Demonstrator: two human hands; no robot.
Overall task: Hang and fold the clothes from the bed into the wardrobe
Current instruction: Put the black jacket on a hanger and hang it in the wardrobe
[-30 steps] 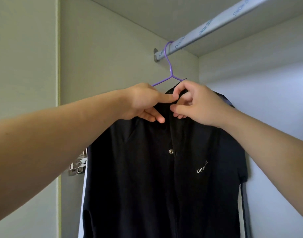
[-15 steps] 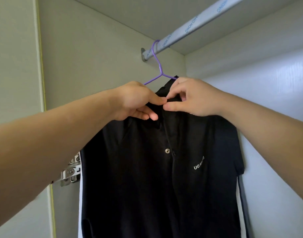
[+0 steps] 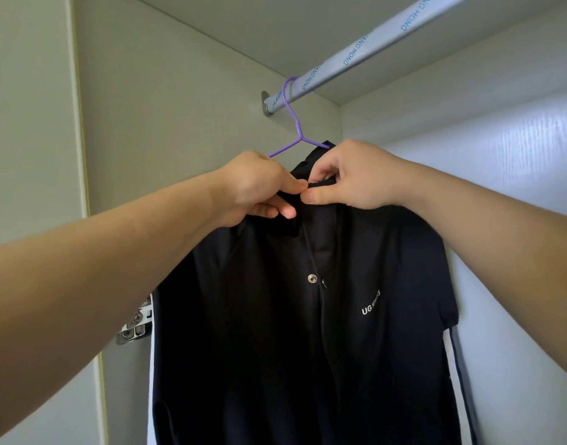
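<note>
Black shirt (image 3: 308, 332) hangs on the purple hanger (image 3: 295, 123) from the wardrobe rail (image 3: 356, 53), long axis straight down below my hands; left grip (image 3: 253, 187) and right grip (image 3: 356, 175) both pinch the collar (image 3: 308, 167) at centre, equally near, fingertips almost touching.

The wardrobe rail (image 3: 372, 48) carries a purple hanger (image 3: 300, 138) bearing a black shirt (image 3: 259, 332)
</note>
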